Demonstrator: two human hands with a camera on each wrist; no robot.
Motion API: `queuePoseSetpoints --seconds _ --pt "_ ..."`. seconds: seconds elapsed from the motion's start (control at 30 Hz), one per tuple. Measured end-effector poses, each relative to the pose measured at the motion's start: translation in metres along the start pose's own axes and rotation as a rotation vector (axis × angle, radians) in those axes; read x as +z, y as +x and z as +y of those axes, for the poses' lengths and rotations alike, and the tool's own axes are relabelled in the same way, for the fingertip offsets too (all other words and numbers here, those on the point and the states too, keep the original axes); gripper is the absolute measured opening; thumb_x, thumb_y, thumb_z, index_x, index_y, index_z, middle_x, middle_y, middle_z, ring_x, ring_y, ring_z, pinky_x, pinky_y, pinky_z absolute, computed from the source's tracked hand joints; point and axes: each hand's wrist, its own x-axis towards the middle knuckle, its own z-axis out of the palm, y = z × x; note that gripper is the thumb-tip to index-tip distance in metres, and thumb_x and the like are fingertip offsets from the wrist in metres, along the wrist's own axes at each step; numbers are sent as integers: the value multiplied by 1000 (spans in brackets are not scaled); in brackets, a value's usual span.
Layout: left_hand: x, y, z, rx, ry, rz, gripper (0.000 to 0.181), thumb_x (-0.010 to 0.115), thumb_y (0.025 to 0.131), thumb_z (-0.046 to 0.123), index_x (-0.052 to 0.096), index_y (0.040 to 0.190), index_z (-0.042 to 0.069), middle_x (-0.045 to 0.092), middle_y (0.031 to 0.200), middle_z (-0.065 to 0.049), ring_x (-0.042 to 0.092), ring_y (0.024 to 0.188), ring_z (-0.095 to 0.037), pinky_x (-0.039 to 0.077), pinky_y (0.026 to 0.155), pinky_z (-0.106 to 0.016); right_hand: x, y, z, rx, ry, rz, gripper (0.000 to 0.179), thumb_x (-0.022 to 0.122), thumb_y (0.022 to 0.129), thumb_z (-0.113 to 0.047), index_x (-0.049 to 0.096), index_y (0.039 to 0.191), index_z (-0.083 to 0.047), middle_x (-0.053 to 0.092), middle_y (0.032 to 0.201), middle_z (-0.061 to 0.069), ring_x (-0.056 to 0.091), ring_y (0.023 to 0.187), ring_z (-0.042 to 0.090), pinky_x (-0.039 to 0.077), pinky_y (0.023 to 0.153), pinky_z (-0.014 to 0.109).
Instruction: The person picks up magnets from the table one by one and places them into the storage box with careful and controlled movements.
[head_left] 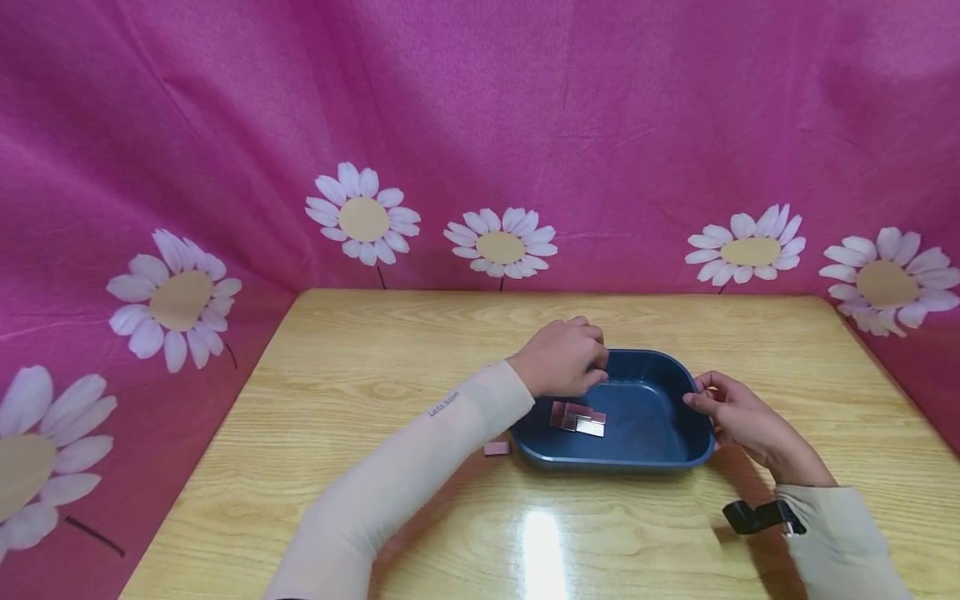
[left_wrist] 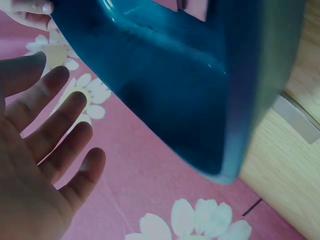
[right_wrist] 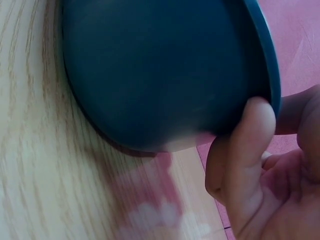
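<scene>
A beige sleeve (head_left: pixel 420 475) crosses lower left, its left hand's (head_left: pixel 562 358) fingers released; the right hand (head_left: pixel 750 423) pinches the blue tray (head_left: pixel 645 427), centre-right.

Magenta daisy-print cloth (head_left: pixel 600 125) behind a pale wood-grain table (head_left: pixel 375 358)

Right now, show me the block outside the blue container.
The pink block on the table, left of the container in the head view; the other visible blocks lie inside.

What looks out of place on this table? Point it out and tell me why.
One small pink block lies on the table just left of the dark blue tub; it looks stray because similar pieces sit clustered inside. No damage shows.
</scene>
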Motion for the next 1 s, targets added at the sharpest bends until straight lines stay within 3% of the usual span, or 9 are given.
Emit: queuePoseSetpoints --seconds 0.37,0.6,0.77,1.0 --pt "-4 -7 -16 -46 -12 -15 24 59 98 36 76 106 23 68 116 5 56 107 -14 52 89 -31 -1 0 -1 12 -4 4 24 49 104 -22 39 114 -3 41 81 -1 46 63 12 50 53 26" --pt "-8 -21 -41 -163 -56 -4 24 64 95 34 77 109 20 69 118 2 58 109 -15 53 93 -30 0 -1 -2 8 7 -2 21 49 104 -21 39 112 -4 39 80 -1 46 63 11 50 53 26" --pt "-10 -28 -54 -203 -57 -6 23 62 96 32 77 109 20 68 119 1 57 108 -16 54 92 -30 -1 -2 -1 -7 45 -7 12 48 104 -20 40 104 -11 38 76 -4 44 60 9 48 52 25" --pt "2 -40 -78 -249 -50 -12 22 61 96 28 77 106 16 69 115 0 61 106 -17 54 92 -31 1 -1 1 -26 55 -2 11 49 104 -20 41 102 -12 38 75 -4 45 59 8 49 51 26"
